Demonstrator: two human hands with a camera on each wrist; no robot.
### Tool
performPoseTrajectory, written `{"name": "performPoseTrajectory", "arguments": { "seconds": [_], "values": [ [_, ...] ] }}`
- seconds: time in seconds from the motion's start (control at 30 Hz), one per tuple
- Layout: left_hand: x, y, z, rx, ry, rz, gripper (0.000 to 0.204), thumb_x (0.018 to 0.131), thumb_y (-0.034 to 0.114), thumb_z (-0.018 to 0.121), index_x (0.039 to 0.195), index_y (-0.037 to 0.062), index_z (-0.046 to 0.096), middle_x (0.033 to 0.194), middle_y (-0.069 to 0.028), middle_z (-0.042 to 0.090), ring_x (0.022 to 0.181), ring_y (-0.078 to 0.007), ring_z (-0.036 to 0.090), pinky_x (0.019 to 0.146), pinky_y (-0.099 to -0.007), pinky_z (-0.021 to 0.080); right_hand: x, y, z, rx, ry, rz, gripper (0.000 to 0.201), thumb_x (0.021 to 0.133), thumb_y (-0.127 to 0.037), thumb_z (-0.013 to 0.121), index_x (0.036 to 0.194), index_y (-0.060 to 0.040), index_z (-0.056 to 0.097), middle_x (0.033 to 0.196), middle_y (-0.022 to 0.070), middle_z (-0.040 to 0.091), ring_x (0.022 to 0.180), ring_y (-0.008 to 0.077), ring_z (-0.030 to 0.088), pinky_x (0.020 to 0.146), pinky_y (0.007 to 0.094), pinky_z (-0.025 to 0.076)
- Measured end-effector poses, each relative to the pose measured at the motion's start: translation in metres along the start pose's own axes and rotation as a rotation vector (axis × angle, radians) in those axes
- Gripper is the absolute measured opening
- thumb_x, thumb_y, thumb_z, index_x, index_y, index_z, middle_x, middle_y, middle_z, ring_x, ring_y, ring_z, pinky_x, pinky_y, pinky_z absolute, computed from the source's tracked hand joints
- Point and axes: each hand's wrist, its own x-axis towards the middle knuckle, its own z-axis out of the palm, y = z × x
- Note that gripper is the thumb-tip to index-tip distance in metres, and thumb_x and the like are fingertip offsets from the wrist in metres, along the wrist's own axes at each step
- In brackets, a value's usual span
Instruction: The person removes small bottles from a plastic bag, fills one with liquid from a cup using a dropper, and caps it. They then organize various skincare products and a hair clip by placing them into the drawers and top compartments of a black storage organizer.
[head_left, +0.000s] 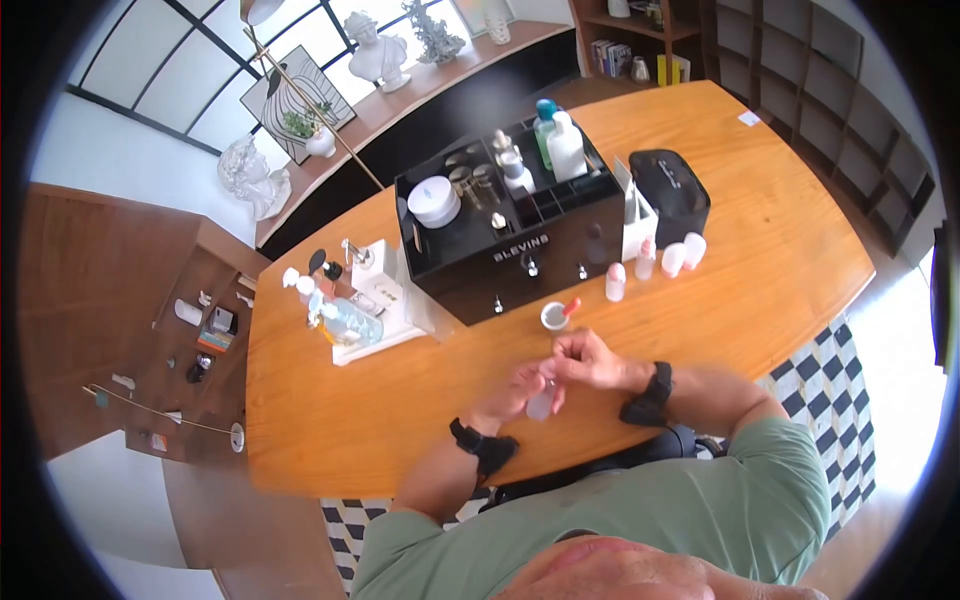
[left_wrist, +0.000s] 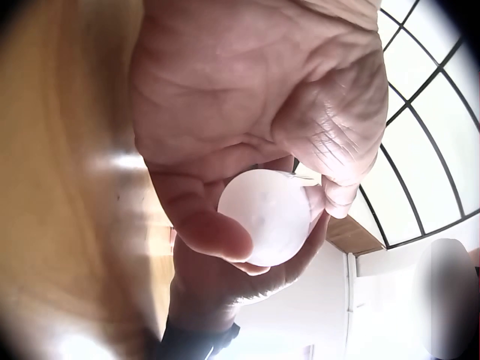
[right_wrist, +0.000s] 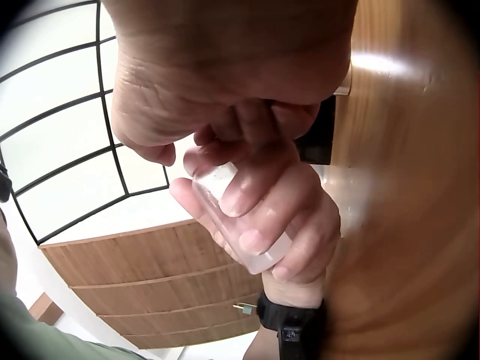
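My left hand (head_left: 508, 396) grips a small translucent, frosted bottle (head_left: 540, 405) above the table near its front edge. In the left wrist view, the bottle's round pale base faces the camera, with fingers wrapped around its side. My right hand (head_left: 594, 361) is at the bottle's upper end, its fingers curled in close; that end is hidden behind them. Just beyond the hands stands a small white cup (head_left: 552, 319) with a pink-red stick-like piece (head_left: 572, 306) leaning at its rim. Small pink-topped bottles (head_left: 615, 285) stand to the right of the cup.
A black organizer (head_left: 470, 285) with bottles and jars on top stands behind the hands. Left of it, pump bottles (head_left: 352, 325) sit on a white tray (head_left: 378, 346). A black case (head_left: 672, 190) and two small whitish containers (head_left: 673, 261) are at the right.
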Motion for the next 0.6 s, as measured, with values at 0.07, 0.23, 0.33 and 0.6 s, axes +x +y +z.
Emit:
{"name": "performPoseTrajectory", "arguments": {
  "seconds": [0.07,0.23,0.33,0.6],
  "values": [
    [0.002,-0.001,0.004,-0.024,0.004,-0.095,0.059,0.096,0.062,0.064,0.116,0.0065,0.062,0.095,-0.0071,0.066,0.083,-0.0175,0.066,0.068,-0.0311,0.053,-0.002,0.004,-0.002,0.134,0.000,0.060,0.026,0.104,-0.017,0.064,0.087,-0.0003,0.052,0.078,0.0129,0.073,0.068,0.0244,0.076,0.057,0.0314,0.061],
    [0.000,0.003,0.003,-0.077,0.017,-0.165,0.061,0.092,0.064,0.068,0.114,0.0064,0.065,0.097,-0.0062,0.066,0.085,-0.0152,0.065,0.072,-0.0304,0.053,-0.001,0.017,-0.006,0.177,-0.006,0.118,0.024,0.103,-0.014,0.067,0.091,0.0006,0.051,0.083,0.0111,0.071,0.073,0.0251,0.078,0.060,0.0288,0.062],
    [-0.002,0.002,0.000,-0.043,0.042,-0.223,0.059,0.092,0.061,0.071,0.114,0.0062,0.066,0.100,-0.0051,0.067,0.087,-0.0142,0.065,0.075,-0.0303,0.053,-0.002,0.007,-0.001,0.245,0.009,0.177,0.022,0.099,-0.011,0.071,0.093,0.0011,0.053,0.079,0.0070,0.069,0.075,0.0225,0.078,0.061,0.0274,0.061],
    [-0.004,0.010,-0.002,-0.040,0.056,-0.239,0.048,0.091,0.046,0.080,0.116,0.0074,0.067,0.101,-0.0011,0.067,0.092,-0.0117,0.064,0.079,-0.0294,0.052,-0.002,0.024,-0.007,0.029,0.068,0.057,0.015,0.093,-0.008,0.077,0.091,-0.0001,0.064,0.068,-0.0034,0.059,0.061,0.0017,0.057,0.054,0.0206,0.045]
  ]
}}
